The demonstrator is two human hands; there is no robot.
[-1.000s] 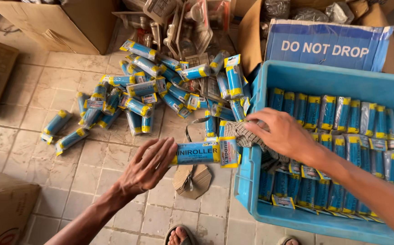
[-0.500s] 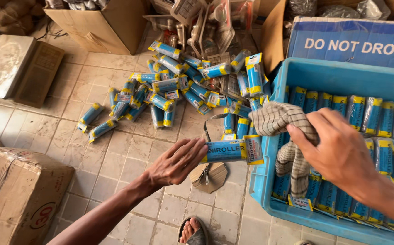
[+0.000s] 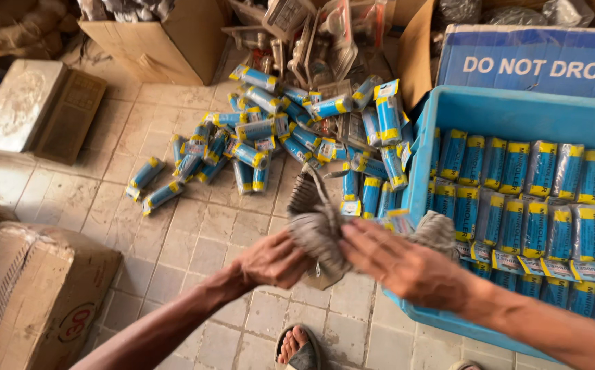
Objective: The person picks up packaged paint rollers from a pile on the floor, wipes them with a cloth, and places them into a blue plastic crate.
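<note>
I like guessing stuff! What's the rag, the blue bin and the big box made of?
Rag: soft woven cloth, checked, bunching limply between both hands. Bin: looks like hard plastic, smooth with a moulded rim. Box: brown cardboard, dull, creased and taped.

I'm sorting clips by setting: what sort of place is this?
Probably a stockroom or small packing area: cardboard cartons on a tiled floor, a heap of blue packaged rolls, and a blue crate filled with more.

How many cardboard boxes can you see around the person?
4: one open box top centre-left, one taped box bottom left, one flattened box at left, one open box behind the blue crate. More may lie out of view.
</note>
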